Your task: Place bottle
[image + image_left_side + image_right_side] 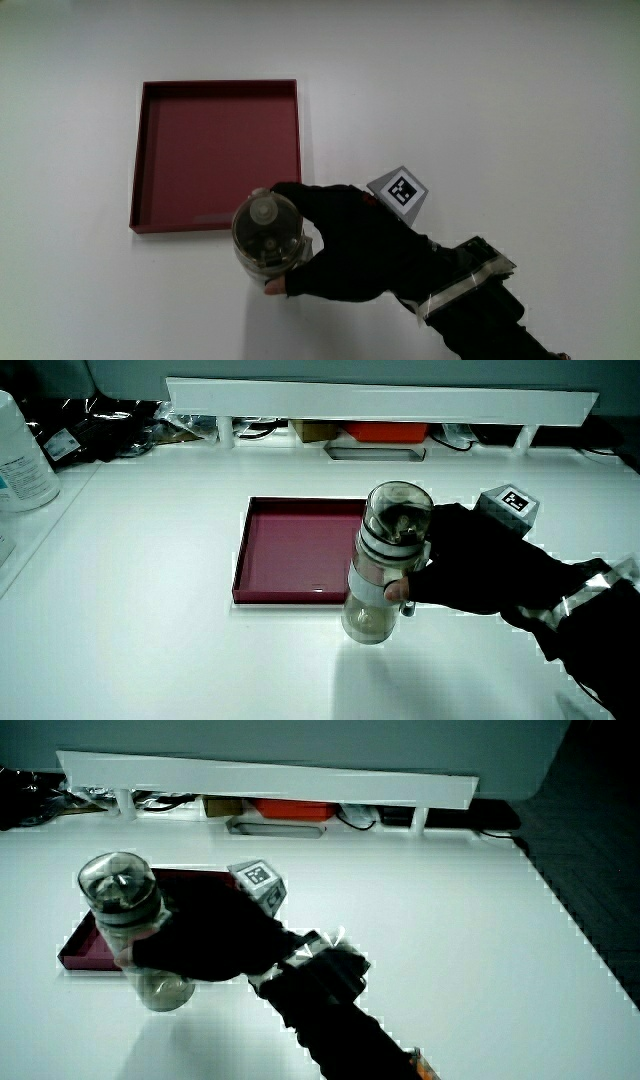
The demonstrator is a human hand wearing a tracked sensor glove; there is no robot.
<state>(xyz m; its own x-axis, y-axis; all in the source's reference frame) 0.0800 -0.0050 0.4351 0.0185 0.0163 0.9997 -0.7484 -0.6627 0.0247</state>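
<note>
A clear bottle [267, 237] with a clear cap stands upright next to the corner of the red tray [150, 150] that lies nearest the person. The gloved hand [345, 245] is wrapped around it from the side, fingers curled on its body. The patterned cube [402, 191] rides on the hand's back. In both side views the bottle [388, 560] [130, 925] shows in the hand's grasp [480, 572] [205, 940], its base low at the table beside the tray [270, 555] [80, 948]; whether it rests on the table I cannot tell.
The red tray holds nothing. A low white partition [380, 402] runs along the table's edge farthest from the person, with cables and boxes under it. A large white container [22, 455] stands at the table's edge.
</note>
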